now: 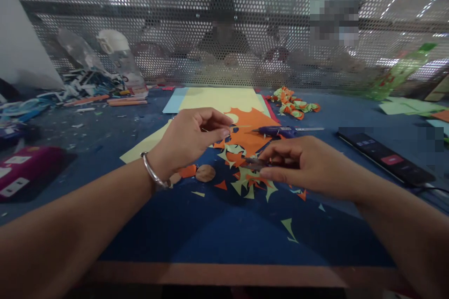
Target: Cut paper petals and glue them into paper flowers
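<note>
My left hand (191, 135), with a silver bangle at the wrist, is closed in a pinch above the cut paper. A thin pale paper strip (242, 126) runs out from its fingertips. My right hand (298, 161) is closed around a slim dark tool (254, 164), mostly hidden by the fingers. Beneath both hands lies an orange sheet (257, 119) with rounded cut-outs. Green paper scraps (245, 187) lie under the right fingertips. Just beyond that hand rests a purple-handled tool (280, 131) with a pointed tip. A round brown disc (205, 173) sits nearer me.
Pale yellow sheets (217, 98) lie at the back, beside curled orange-and-green paper pieces (293, 103). A phone (386, 156) is at right, a green bottle (403, 72) behind it. At left stand a clear bottle (124, 65) and a magenta case (30, 168). Perforated metal panel (168, 18) behind.
</note>
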{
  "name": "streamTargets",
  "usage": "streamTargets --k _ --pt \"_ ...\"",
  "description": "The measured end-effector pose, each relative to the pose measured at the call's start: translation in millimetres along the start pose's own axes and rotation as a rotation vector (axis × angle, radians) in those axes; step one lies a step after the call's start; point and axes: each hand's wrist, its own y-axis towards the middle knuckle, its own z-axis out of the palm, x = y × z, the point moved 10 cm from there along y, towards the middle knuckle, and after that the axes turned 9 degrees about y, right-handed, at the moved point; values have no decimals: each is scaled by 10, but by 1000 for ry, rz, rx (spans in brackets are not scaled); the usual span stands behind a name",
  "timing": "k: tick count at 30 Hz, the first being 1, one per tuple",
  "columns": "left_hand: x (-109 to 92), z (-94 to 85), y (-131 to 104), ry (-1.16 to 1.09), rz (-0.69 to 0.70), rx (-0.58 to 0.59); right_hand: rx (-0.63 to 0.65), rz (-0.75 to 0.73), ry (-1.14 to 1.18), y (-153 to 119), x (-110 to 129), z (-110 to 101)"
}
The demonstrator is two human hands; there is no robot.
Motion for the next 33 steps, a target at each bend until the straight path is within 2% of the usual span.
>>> streamTargets --k 3,8,11,15,17,20,24,26,28,33 --pt "114 -40 13 -206 -92 -55 87 -19 -97 -16 23 165" --pt "228 149 -57 -472 -247 1 169 -127 -379 -29 134 378" --pt "201 210 -89 -538 -259 15 143 -180 -488 -25 178 400" --pt "176 272 -144 -617 -299 -41 124 -219 -558 -36 190 394" --pt "176 360 -201 -653 -348 -56 111 -250 -569 -47 208 376" --pt "135 542 -292 -710 -391 -21 -13 -377 -600 -88 340 269" --pt "88 674 -385 -814 -423 -20 -347 -621 -647 -297 642 29" --pt "68 692 -410 -865 -433 -34 -470 -703 -673 -416 746 -37" --pt "53 697 -425 -899 -439 -44 -498 -767 -712 -482 809 -15" --pt "88 698 -454 -932 -451 -69 -446 -847 -843 -471 851 154"
